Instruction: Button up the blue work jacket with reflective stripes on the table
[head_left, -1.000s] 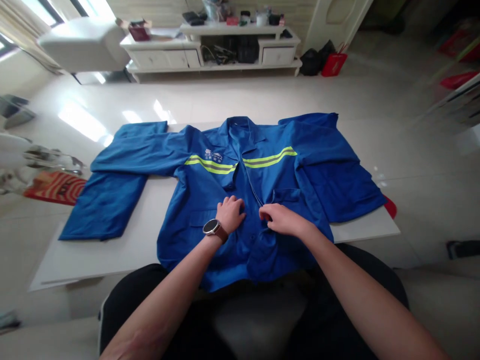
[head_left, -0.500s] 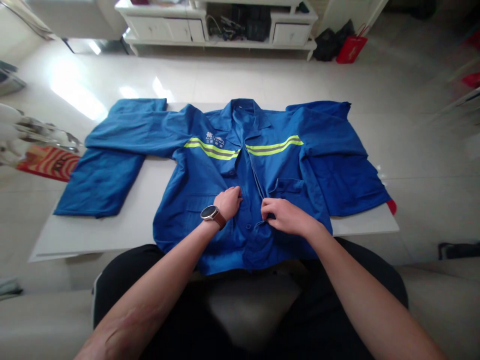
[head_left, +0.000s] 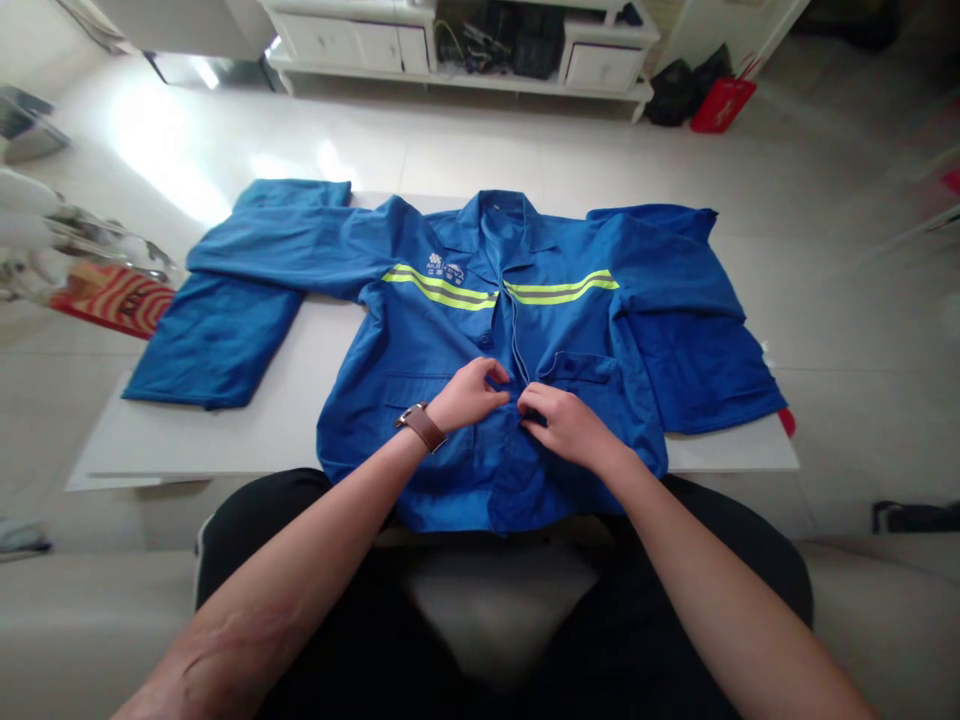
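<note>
A blue work jacket [head_left: 435,345] with yellow-green reflective stripes lies front up, its collar at the far side and its front partly parted. Over the lower front, my left hand [head_left: 474,390], with a brown-strapped watch [head_left: 424,425] on the wrist, has its thumb and forefinger curved with a gap between them. Close on its right, my right hand [head_left: 564,420] pinches the loose front edge of the jacket. A button [head_left: 485,340] shows above my left hand. The fabric right at my fingertips is partly hidden.
The jacket lies on a white table [head_left: 315,345], its hem hanging over the near edge by my legs. A red-and-white paper bag [head_left: 120,300] is at the left. Beyond the table are a white cabinet [head_left: 375,45] and a red bag [head_left: 724,103] on the floor.
My left hand has moved right toward the right hand, its thumb and forefinger parting. My right hand has moved slightly up, and the lower front flap lies flatter. The view has shifted a little.
</note>
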